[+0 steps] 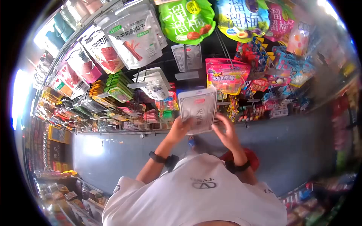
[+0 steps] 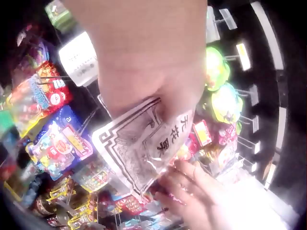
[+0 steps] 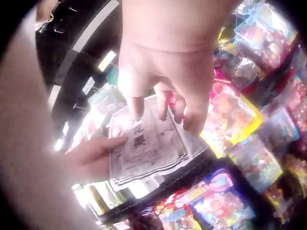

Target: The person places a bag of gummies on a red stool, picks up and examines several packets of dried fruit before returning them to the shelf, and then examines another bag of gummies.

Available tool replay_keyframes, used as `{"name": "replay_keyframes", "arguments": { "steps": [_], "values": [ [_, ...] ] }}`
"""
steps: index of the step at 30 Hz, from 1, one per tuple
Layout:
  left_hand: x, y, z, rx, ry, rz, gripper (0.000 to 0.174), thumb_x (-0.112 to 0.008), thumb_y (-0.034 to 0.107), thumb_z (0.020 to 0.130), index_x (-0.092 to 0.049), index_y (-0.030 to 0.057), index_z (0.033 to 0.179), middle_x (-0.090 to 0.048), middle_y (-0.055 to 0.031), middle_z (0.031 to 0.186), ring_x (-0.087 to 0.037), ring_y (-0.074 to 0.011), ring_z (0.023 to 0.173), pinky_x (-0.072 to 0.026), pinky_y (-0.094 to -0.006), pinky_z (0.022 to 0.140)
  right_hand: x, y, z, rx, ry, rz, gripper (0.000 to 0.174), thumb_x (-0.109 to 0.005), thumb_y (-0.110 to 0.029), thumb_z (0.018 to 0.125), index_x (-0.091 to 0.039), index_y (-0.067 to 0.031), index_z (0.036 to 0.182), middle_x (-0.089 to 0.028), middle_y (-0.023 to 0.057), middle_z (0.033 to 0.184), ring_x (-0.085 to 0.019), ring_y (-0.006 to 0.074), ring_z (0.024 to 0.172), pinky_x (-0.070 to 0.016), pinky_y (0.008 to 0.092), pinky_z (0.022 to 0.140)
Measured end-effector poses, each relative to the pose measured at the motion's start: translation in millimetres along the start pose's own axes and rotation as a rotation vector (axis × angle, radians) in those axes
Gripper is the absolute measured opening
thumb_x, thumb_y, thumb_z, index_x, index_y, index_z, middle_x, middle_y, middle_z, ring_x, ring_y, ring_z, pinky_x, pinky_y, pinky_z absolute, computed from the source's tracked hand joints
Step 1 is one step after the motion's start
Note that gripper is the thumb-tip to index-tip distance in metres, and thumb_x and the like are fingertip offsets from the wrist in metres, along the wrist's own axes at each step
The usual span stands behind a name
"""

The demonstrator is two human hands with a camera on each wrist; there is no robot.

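A silvery-white packet with dark characters [image 1: 198, 113] is held upright in front of the racks. My left hand [image 1: 180, 130] grips its left edge, the thumb lying over the front. At the packet's right edge is my right hand [image 1: 226, 132], its fingers apart and loosely bent. In the left wrist view the packet [image 2: 139, 148] tilts below the left hand [image 2: 148, 81]. Seen from the right wrist, the right hand's [image 3: 168, 72] fingers hang over the packet's [image 3: 148, 148] upper part, and the left hand's thumb lies on its side.
Hanging racks carry green [image 1: 186, 22] and blue [image 1: 243, 19] snack bags, grey jerky bags [image 1: 132, 39] and a pink candy bag [image 1: 227, 73]. A similar silvery packet [image 1: 187, 57] hangs behind. Grey floor [image 1: 113, 158] lies below; more goods stand at lower left and right.
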State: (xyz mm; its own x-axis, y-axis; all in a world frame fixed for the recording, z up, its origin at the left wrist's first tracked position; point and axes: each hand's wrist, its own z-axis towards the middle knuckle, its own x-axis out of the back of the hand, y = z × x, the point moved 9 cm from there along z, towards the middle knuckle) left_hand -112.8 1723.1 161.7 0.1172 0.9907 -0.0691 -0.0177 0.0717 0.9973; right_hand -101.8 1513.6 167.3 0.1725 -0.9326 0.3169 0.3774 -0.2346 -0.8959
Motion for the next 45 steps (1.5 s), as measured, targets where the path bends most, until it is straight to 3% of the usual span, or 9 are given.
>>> {"name": "replay_keyframes", "arguments": {
  "steps": [3,4,10,12,17,26,29,32,45],
  "values": [
    [1,-4,4,0.087,-0.130,0.058,0.027,-0.056,0.009,0.099,-0.058,-0.0027,0.123,-0.066,-0.0030,0.110,-0.058,-0.0083,0.100,-0.0486,-0.0283,0.089,4,18,19,-0.266,0.046,0.406,0.048,-0.071,-0.011,0.089,-0.051,0.0006,0.131,-0.055,0.0126,0.133,-0.054,0.0212,0.123,-0.0437,0.0341,0.102],
    [-5,-1,5,0.092,-0.134,-0.054,0.027,-0.057,0.011,0.099,-0.059,-0.0026,0.122,-0.066,-0.0017,0.109,-0.057,-0.0084,0.100,-0.0483,-0.0287,0.089,3,11,29,-0.227,0.051,0.489,0.041,-0.069,-0.010,0.091,-0.055,-0.0003,0.128,-0.059,0.0096,0.128,-0.057,0.0156,0.116,-0.0452,0.0311,0.098],
    [-15,11,31,0.096,-0.198,-0.005,0.027,-0.062,0.012,0.097,-0.061,-0.0022,0.120,-0.067,-0.0032,0.109,-0.058,-0.0095,0.098,-0.0490,-0.0296,0.086,-7,14,73,-0.325,0.084,0.534,0.025,-0.069,-0.011,0.091,-0.061,-0.0018,0.113,-0.067,0.0022,0.101,-0.060,0.0073,0.090,-0.0493,0.0256,0.078],
    [6,-7,49,0.166,-0.088,-0.066,0.028,-0.064,0.015,0.096,-0.061,-0.0019,0.118,-0.067,-0.0036,0.107,-0.059,-0.0102,0.096,-0.0485,-0.0295,0.086,-14,11,88,-0.314,0.080,0.530,0.023,-0.069,-0.012,0.091,-0.062,-0.0016,0.110,-0.067,0.0021,0.099,-0.060,0.0068,0.089,-0.0490,0.0248,0.077],
    [56,4,90,-0.010,0.138,-0.169,0.026,-0.064,0.019,0.097,-0.063,0.0004,0.115,-0.068,-0.0022,0.106,-0.059,-0.0077,0.095,-0.0464,-0.0266,0.087,-36,22,121,-0.294,0.054,0.484,0.021,-0.068,-0.013,0.092,-0.063,-0.0010,0.109,-0.066,0.0019,0.097,-0.060,0.0067,0.087,-0.0491,0.0245,0.076],
    [85,23,124,-0.062,0.171,-0.131,0.022,-0.061,0.015,0.098,-0.063,-0.0002,0.114,-0.067,-0.0010,0.103,-0.059,-0.0067,0.095,-0.0474,-0.0254,0.086,-49,11,171,-0.142,0.162,0.458,0.017,-0.068,-0.010,0.092,-0.064,-0.0020,0.106,-0.065,-0.0009,0.092,-0.056,0.0038,0.080,-0.0451,0.0214,0.068],
    [88,27,126,-0.088,0.163,-0.119,0.021,-0.061,0.014,0.098,-0.063,-0.0009,0.113,-0.066,-0.0005,0.101,-0.058,-0.0061,0.094,-0.0469,-0.0247,0.084,-54,22,173,-0.221,0.122,0.497,0.021,-0.063,-0.002,0.093,-0.062,-0.0020,0.114,-0.065,0.0002,0.105,-0.057,0.0062,0.095,-0.0462,0.0252,0.086],
    [87,47,121,-0.091,0.161,-0.113,0.020,-0.062,0.011,0.097,-0.063,-0.0014,0.112,-0.065,-0.0002,0.100,-0.056,-0.0056,0.092,-0.0462,-0.0240,0.083,-52,11,176,-0.198,0.181,0.515,0.012,-0.066,-0.005,0.091,-0.064,-0.0023,0.102,-0.065,-0.0012,0.091,-0.057,0.0044,0.080,-0.0454,0.0219,0.069],
    [95,31,122,-0.064,0.027,-0.157,0.023,-0.064,0.011,0.096,-0.063,-0.0022,0.114,-0.067,-0.0010,0.099,-0.057,-0.0064,0.091,-0.0476,-0.0249,0.082,-59,22,174,-0.206,0.189,0.546,0.014,-0.065,0.001,0.088,-0.061,0.0003,0.102,-0.064,0.0030,0.096,-0.059,0.0100,0.089,-0.0486,0.0276,0.080]
  ]
}}
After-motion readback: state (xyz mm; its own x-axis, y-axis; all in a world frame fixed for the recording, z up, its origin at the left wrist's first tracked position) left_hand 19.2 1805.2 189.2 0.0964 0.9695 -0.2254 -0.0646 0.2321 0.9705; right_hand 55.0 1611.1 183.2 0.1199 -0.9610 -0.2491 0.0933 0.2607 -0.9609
